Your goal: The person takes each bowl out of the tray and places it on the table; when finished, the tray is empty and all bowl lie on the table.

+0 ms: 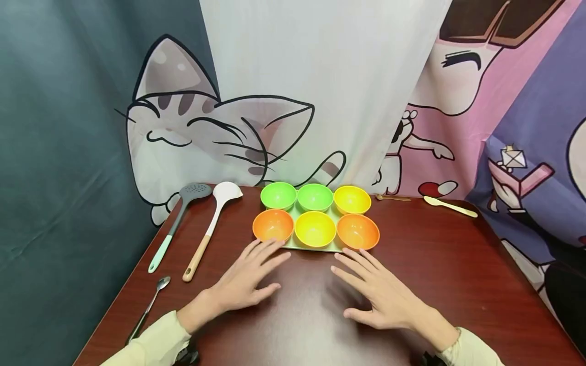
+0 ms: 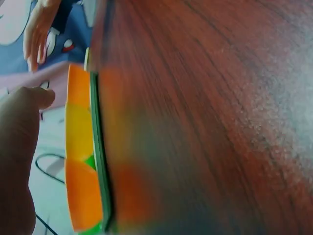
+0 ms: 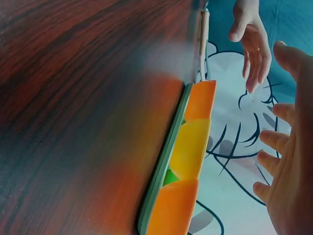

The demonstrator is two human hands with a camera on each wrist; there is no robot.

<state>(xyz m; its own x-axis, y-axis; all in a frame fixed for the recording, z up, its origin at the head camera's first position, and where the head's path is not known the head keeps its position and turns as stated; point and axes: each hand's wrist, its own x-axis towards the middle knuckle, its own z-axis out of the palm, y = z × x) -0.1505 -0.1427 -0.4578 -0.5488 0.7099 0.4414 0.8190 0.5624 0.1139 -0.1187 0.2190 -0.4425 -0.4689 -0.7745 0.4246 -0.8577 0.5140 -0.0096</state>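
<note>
A green tray (image 1: 316, 247) on the dark red table (image 1: 448, 264) carries six bowls. Two green bowls (image 1: 278, 195) and a yellow bowl (image 1: 352, 199) form the back row. In front stand an orange bowl (image 1: 272, 224), a yellow bowl (image 1: 315, 229) and another orange bowl (image 1: 357, 231). My left hand (image 1: 249, 277) lies flat on the table, fingers straight, fingertips just short of the tray's front edge (image 2: 100, 161). My right hand (image 1: 380, 292) lies flat too, fingers spread (image 3: 288, 186), near the tray's right front corner. Neither hand holds anything.
Left of the tray lie a slotted spatula with a teal handle (image 1: 176, 223), a white spatula with a wooden handle (image 1: 210, 223) and a metal spoon (image 1: 148, 305). A cream spoon (image 1: 450, 206) and a small gold spoon (image 1: 392, 197) lie at the back right. Printed curtains hang behind.
</note>
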